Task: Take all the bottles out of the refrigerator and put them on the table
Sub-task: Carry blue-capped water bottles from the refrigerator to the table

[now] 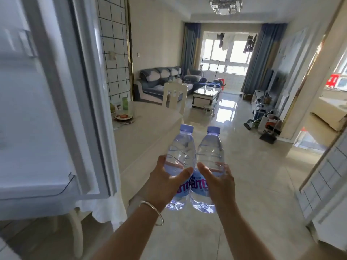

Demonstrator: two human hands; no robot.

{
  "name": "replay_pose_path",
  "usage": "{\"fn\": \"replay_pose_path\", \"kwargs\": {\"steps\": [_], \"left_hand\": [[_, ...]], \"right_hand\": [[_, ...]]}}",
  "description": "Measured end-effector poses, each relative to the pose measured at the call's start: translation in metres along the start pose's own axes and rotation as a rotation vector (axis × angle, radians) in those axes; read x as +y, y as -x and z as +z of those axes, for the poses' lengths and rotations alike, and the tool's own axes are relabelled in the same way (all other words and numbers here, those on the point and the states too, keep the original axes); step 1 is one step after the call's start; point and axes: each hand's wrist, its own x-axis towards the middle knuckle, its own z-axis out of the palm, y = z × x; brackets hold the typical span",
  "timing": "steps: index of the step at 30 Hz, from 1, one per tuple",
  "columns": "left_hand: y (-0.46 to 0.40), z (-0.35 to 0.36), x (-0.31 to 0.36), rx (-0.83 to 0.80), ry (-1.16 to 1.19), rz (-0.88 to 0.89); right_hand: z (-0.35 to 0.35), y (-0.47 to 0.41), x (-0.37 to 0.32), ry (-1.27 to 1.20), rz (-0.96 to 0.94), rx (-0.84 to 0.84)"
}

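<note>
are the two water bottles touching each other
Touching. The head view shows the left bottle and the right bottle pressed side to side at their labels, with no gap there, held by the left hand and right hand.

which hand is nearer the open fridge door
Left. The left hand holds its bottle on the side toward the fridge door; the right hand is farther off.
</note>
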Motion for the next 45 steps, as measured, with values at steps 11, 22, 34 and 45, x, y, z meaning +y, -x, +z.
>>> {"fn": "replay_pose_path", "kwargs": {"steps": [11, 22, 34, 45], "left_hand": [[-0.192, 0.032, -0.042, 0.154, 0.038, -0.042], [-0.340, 0.015, -0.111, 0.538, 0.036, -0.154], [-0.459, -0.060, -0.184, 0.821, -0.092, -0.253], [-0.587, -0.198, -0.292, 0.827, -0.090, -0.361]], "right_hand": [[0.093, -0.200, 0.001, -0.020, -0.007, -0.085], [0.238, -0.356, 0.016, -0.080, -0.072, -0.474], [0.416, -0.441, 0.026, -0.036, -0.017, -0.803], [0.628, -0.478, 0.041, 0.043, 0.125, -0.857]]}}
